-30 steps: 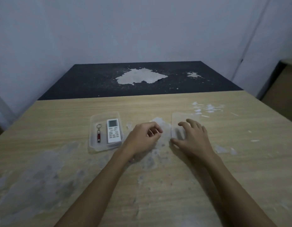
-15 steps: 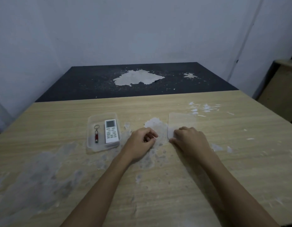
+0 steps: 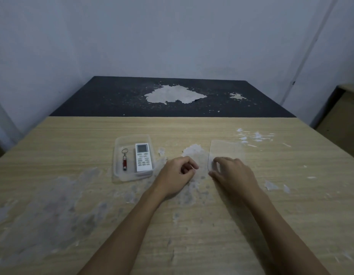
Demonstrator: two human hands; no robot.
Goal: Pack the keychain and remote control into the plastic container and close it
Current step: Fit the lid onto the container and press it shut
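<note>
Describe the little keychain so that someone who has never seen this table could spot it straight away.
Start at the light wooden table and find the clear plastic container left of the person's left hand. Two things lie inside, side by side. The keychain is the left one: a slim dark red tube with a metal ring at its far end, much smaller than the white remote control beside it.

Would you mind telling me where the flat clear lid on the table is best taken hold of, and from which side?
Probably by its near left corner, from the person's side. The lid lies flat on the table, so fingers need an edge to pry up. The right hand already rests on that near end, with fingertips curled at the corner. The left hand is beside it, not touching.
</note>
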